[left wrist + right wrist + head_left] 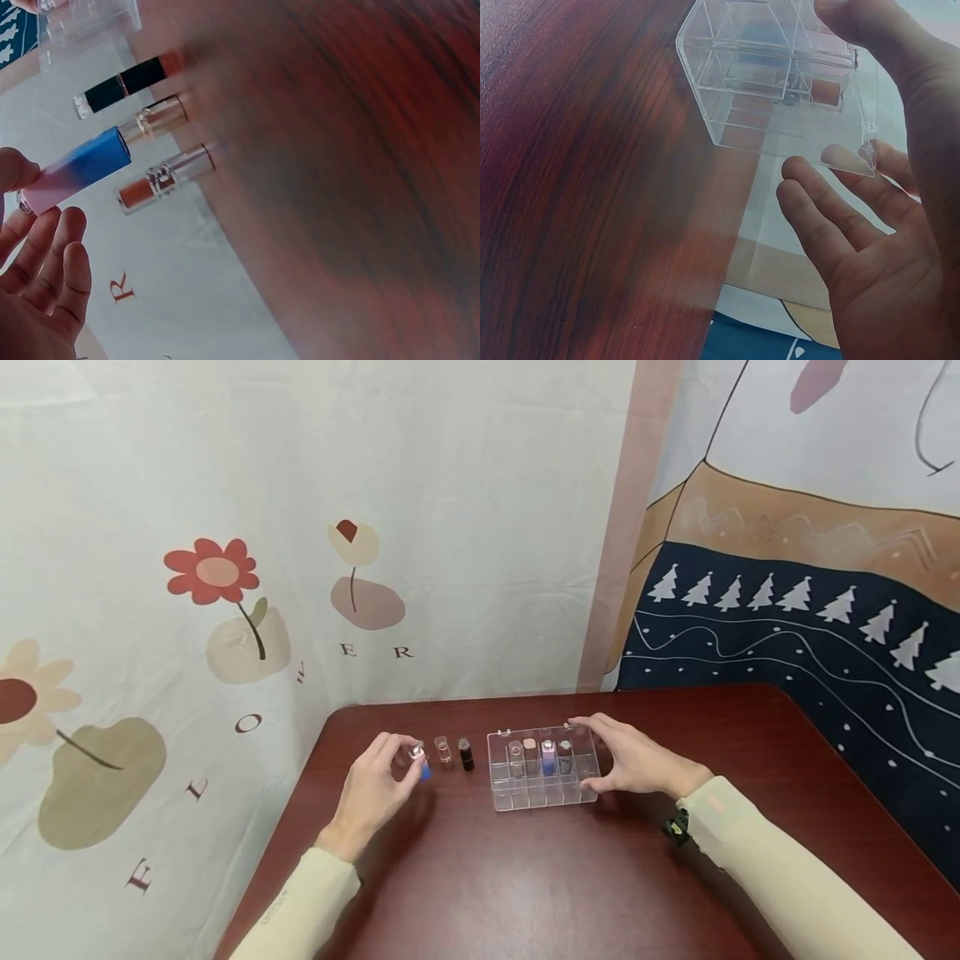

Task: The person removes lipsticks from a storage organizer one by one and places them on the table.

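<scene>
My left hand (371,787) pinches a lipstick tube (79,171) near its pink end, between thumb and fingertips; the other end is blue. Close by on the table stand a black lipstick (124,87), a clear and gold lip tube (161,118) and a clear tube with an orange-brown part (165,178). To their right is a clear acrylic organizer (517,799) with several compartments. Several tubes stand in it, among them a pink and blue one (548,758). My right hand (637,756) grips the organizer's right side, thumb at the front and fingers at the back.
The dark red wooden table (540,877) reaches back to a pale flower-print cloth (465,527). A navy cloth with white trees (750,627) hangs along the right side. A dark watch-like band (677,828) is on the right wrist.
</scene>
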`<action>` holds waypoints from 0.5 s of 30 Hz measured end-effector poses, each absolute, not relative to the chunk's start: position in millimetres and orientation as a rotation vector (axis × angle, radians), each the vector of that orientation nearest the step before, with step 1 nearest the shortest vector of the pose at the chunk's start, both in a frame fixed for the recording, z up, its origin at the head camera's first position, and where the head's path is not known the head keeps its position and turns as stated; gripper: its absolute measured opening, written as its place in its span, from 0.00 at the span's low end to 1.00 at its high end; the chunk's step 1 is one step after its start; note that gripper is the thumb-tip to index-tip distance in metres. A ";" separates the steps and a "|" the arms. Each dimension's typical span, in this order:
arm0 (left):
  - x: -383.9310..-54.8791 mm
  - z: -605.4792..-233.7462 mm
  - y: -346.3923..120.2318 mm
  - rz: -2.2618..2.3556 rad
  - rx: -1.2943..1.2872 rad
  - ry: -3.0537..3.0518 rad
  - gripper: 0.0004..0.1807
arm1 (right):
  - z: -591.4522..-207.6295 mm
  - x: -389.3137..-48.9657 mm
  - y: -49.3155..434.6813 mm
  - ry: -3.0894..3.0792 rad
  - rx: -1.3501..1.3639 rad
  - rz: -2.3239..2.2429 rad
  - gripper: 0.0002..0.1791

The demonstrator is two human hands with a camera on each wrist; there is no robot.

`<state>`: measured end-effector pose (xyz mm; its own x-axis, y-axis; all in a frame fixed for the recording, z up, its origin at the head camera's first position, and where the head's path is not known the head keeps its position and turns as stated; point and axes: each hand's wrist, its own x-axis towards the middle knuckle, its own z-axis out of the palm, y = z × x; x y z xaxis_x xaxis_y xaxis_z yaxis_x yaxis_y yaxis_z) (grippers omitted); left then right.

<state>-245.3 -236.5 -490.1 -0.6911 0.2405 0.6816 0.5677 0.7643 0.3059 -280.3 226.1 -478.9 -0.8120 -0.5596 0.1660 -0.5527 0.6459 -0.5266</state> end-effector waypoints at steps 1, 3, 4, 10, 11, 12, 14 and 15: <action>-245.7 -491.1 -237.7 -0.670 -0.591 -2.328 0.12 | -478.9 -280.3 226.2 2.839 -0.958 -0.902 0.57; -246.9 -493.2 -240.2 -0.662 -0.569 -2.342 0.12 | -478.9 -280.3 226.6 2.835 -0.955 -0.901 0.58; -247.7 -494.5 -241.6 -0.658 -0.559 -2.350 0.12 | -479.2 -280.2 226.7 2.834 -0.952 -0.899 0.58; -253.7 -500.1 -249.2 -0.621 -0.487 -2.400 0.12 | -479.5 -279.9 227.4 2.841 -0.943 -0.891 0.58; -254.5 -500.6 -250.2 -0.618 -0.473 -2.410 0.12 | -479.3 -279.9 227.3 2.841 -0.944 -0.896 0.58; -255.2 -501.1 -251.3 -0.616 -0.459 -2.421 0.13 | -479.2 -279.9 227.2 2.841 -0.945 -0.899 0.58; -256.8 -501.9 -253.3 -0.615 -0.429 -2.443 0.13 | -478.9 -279.8 226.9 2.838 -0.946 -0.906 0.57; -257.8 -502.3 -254.4 -0.614 -0.417 -2.454 0.13 | -479.0 -279.8 226.8 2.834 -0.947 -0.910 0.57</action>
